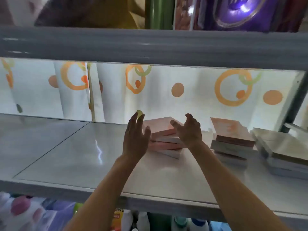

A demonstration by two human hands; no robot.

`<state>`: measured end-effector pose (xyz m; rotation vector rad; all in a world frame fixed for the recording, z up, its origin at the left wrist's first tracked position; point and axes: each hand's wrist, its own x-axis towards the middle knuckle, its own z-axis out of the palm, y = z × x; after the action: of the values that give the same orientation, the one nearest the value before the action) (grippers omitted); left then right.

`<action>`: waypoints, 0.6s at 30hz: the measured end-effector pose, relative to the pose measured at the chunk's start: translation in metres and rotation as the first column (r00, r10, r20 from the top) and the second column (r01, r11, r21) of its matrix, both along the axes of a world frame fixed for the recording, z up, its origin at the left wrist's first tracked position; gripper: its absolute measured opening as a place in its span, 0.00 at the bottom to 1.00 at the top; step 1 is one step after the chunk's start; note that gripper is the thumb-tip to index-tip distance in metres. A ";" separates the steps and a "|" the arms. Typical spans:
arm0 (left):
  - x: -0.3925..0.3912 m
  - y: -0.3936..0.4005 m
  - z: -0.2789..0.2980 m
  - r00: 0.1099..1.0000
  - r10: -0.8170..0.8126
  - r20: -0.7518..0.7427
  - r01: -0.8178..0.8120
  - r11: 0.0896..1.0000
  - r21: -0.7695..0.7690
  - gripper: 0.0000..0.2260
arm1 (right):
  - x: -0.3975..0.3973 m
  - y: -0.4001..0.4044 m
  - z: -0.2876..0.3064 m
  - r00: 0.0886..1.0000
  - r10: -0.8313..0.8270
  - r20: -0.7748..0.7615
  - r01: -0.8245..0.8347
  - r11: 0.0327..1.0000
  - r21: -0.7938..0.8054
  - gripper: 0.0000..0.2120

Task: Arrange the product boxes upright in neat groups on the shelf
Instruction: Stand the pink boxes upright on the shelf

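Pink boxes [164, 139] flat in stacks

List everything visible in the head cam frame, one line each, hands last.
pink box stack: one stack of several flat boxes, pink and white, lying askew at mid shelf between the hands
second box stack: one stack, pink and white, lying flat, right of the first
pale box stack: one stack, whitish with a glossy top, far right
shelf: one, glossy light grey, bare on its left half
upper shelf rail: one, grey, across the top
curtain: one, white with orange and green circles, behind the shelf
purple package: one, on the shelf above, blurred
bottles: several, mixed colours, on the shelf below, partly cut off
left hand: open, at the pink stack's left side
right hand: open, fingers curled, over the pink stack
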<state>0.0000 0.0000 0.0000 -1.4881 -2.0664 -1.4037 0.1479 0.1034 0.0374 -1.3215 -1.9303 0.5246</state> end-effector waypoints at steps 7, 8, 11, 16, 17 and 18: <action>-0.031 0.017 -0.001 0.962 0.006 0.274 0.032 0.990 -0.136 0.23 | 0.000 0.010 -0.004 0.997 -0.039 0.074 0.046 0.994 -0.099 0.33; -0.032 0.015 0.001 0.946 0.003 0.325 0.042 0.990 -0.131 0.23 | 0.000 0.009 -0.003 0.996 -0.038 0.077 0.046 0.993 -0.107 0.33; -0.036 0.009 0.002 0.911 0.013 0.411 0.045 0.990 -0.132 0.23 | -0.001 0.011 -0.002 0.997 -0.039 0.059 0.047 0.990 -0.136 0.33; -0.031 -0.004 -0.001 0.927 0.022 0.374 0.035 0.989 -0.146 0.22 | -0.003 0.018 -0.004 0.998 -0.045 0.050 0.054 0.976 -0.210 0.32; -0.030 -0.006 -0.002 0.934 0.022 0.357 0.031 0.989 -0.143 0.21 | -0.004 0.018 -0.004 0.999 -0.031 0.028 0.037 0.976 -0.217 0.29; -0.027 -0.008 -0.002 0.941 0.022 0.337 0.028 0.990 -0.141 0.21 | -0.004 0.018 -0.003 1.000 -0.022 -0.006 0.020 0.975 -0.222 0.25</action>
<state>-0.0271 -0.0083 -0.0024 -1.3791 -2.4157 -1.6404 0.1438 0.1216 0.0341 -1.4741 -1.8903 0.7521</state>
